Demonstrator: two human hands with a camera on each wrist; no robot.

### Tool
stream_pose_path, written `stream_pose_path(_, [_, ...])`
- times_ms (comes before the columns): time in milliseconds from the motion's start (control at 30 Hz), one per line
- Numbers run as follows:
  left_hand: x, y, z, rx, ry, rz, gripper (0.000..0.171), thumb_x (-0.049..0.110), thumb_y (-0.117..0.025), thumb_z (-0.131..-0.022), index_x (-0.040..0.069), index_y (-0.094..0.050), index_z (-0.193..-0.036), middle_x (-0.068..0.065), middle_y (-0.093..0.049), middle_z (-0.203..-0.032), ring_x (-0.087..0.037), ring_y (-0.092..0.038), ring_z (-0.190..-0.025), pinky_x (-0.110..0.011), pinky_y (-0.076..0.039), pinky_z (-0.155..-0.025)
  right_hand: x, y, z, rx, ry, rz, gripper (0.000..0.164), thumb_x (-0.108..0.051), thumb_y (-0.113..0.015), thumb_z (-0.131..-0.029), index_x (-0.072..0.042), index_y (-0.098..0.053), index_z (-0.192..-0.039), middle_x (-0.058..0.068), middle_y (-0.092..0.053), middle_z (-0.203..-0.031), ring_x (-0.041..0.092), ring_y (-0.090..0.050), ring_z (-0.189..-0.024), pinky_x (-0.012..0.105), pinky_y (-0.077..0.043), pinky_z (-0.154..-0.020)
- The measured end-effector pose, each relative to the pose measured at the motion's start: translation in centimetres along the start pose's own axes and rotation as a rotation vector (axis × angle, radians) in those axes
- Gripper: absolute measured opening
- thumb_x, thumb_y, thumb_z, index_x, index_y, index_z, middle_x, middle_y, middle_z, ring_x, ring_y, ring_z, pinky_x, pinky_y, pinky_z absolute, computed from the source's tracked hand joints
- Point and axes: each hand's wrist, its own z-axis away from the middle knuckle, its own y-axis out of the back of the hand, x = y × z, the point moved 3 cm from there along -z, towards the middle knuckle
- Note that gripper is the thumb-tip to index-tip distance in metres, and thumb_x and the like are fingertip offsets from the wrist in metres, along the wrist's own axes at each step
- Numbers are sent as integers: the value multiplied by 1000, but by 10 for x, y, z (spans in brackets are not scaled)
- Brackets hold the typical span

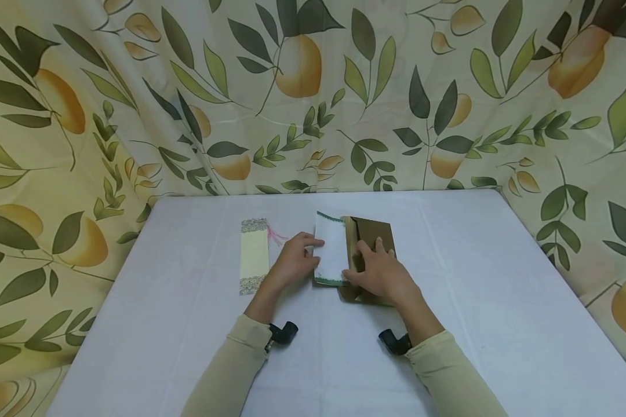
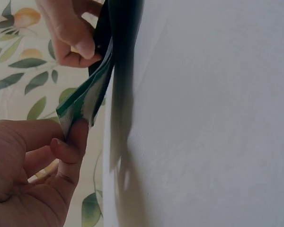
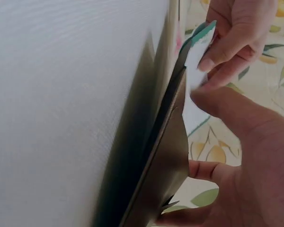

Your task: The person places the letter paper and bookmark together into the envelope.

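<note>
A white folded card with green-trimmed edges lies partly over the left side of a brown envelope. My left hand pinches the card's left edge between thumb and fingers; the left wrist view shows its green-edged layers by the fingertips. With the right hand I hold the envelope, fingers spread across its face and the thumb on the card's lower right edge. From the right wrist view, the envelope looks tilted slightly off the table. How far the card reaches into the envelope is hidden.
To the left of my left hand lies a cream bookmark with patterned ends and a pink tassel. A white cloth covers the table. Behind it hangs a fruit-and-leaf patterned curtain.
</note>
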Motion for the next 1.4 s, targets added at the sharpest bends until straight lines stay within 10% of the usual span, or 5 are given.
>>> stream_pose_path(367, [7, -9, 0, -11, -79, 39, 34, -4, -73, -89, 1, -75, -122, -12, -63, -119, -11, -62, -74, -24, -51, -61, 0, -3, -3, 25, 23, 30, 78, -52, -81, -86, -9, -45, -140, 47, -21, -154, 74, -34, -128, 71, -48, -89])
stream_pose_path(733, [8, -22, 1, -36, -9, 175, 34, 0, -74, -93, -1, -71, -127, -15, -67, -115, -13, -69, -67, -25, -49, -59, -1, -3, -5, 33, 21, 22, 74, -51, -82, -86, -9, -48, -136, 46, -22, -155, 72, -35, -128, 73, -46, -92])
stream_pose_path(1400, [11, -31, 1, -126, -65, 62, 43, -6, -63, -97, -4, -61, -141, -20, -60, -140, -17, -65, -102, -28, -53, -82, -4, -5, -5, 46, 77, -43, 67, -59, -79, -85, -13, -50, -123, 45, -25, -155, 59, -47, -128, 62, -53, -81])
